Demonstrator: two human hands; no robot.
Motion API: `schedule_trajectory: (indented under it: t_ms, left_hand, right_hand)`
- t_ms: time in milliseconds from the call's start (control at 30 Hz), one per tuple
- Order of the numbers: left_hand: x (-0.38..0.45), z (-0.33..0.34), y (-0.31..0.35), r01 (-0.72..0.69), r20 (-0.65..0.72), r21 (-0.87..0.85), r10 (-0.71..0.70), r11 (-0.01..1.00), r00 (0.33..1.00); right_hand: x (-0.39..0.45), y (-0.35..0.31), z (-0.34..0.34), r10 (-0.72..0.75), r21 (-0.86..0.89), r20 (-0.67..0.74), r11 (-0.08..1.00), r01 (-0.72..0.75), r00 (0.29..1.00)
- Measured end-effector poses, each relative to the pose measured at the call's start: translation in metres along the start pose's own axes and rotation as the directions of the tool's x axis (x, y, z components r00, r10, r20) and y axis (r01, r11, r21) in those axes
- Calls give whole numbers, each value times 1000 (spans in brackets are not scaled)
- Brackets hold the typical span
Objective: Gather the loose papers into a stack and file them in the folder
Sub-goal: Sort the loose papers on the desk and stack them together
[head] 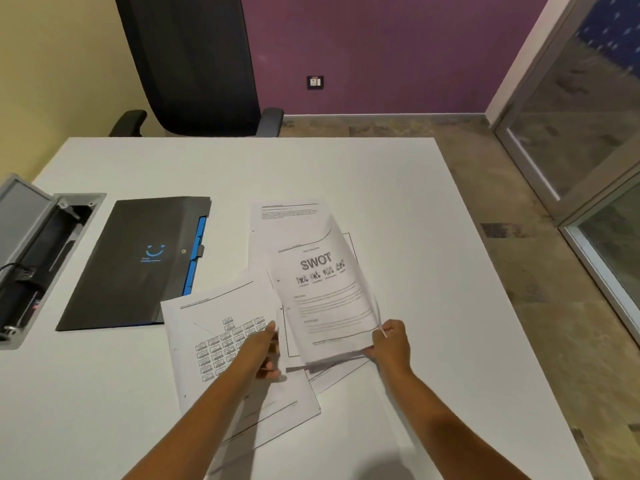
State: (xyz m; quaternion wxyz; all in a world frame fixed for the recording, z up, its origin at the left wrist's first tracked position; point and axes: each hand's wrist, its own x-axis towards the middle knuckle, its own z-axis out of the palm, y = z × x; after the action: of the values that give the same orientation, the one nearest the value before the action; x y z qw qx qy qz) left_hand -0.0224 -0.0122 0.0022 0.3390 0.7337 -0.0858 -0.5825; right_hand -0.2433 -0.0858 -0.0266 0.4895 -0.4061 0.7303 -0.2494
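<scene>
Several printed sheets lie loose in the middle of the white table (398, 188). My right hand (391, 344) is shut on the lower right corner of a sheet headed SWOT (322, 289), which is lifted off the table and blurred. My left hand (266, 351) hovers with fingers apart over a sheet with a box diagram (221, 344), beside the SWOT sheet's left edge. A text sheet (277, 223) lies behind them, and others show underneath. The black folder (131, 265), with a blue smiley and blue tabs, lies closed to the left.
An open grey cable box (31, 258) with plugs and cables is sunk into the table at the far left. A black office chair (194, 64) stands behind the table's far edge. The table's right edge drops to the floor.
</scene>
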Motion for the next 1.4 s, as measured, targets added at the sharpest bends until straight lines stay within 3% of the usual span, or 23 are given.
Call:
schedule_trajectory:
  t_ms: [100,267,400,500,600,667,967,1167,1400]
  left_hand:
    - [2,5,5,16,72,-3,-16,1000,997]
    - [8,9,7,-91,98,239,69,967,993]
    - [8,7,6,-255,78,323,243,912,967]
    - [4,1,7,-365,128,296,342,883,931]
    - [-4,-4,13,-463,153,268,438,845,886]
    - [-8,-6,17,-511,123,247,496,824,859]
    - [-27,-12,42,-624,50,113,623,773,781]
    - [-37,-7,52,-570,2,0,570,822,822]
    - [-45,-2,67,-630,-37,-36,629,776,777]
  right_hand:
    - [-4,14,11,-44,-12,33,999,44,998]
    - [-4,16,7,-105,-104,19,989,106,994]
    - [8,6,-16,-166,-155,23,974,168,986]
    - [19,-12,-31,-119,-123,133,983,136,984]
    - [16,-37,-43,-118,128,322,988,81,939]
    - [10,-52,-48,-188,183,369,975,127,910]
    - [-1,-81,-44,-446,204,334,894,398,830]
    - [-12,-86,-34,-464,224,303,883,411,832]
    - [-29,-98,-29,-450,320,245,874,367,859]
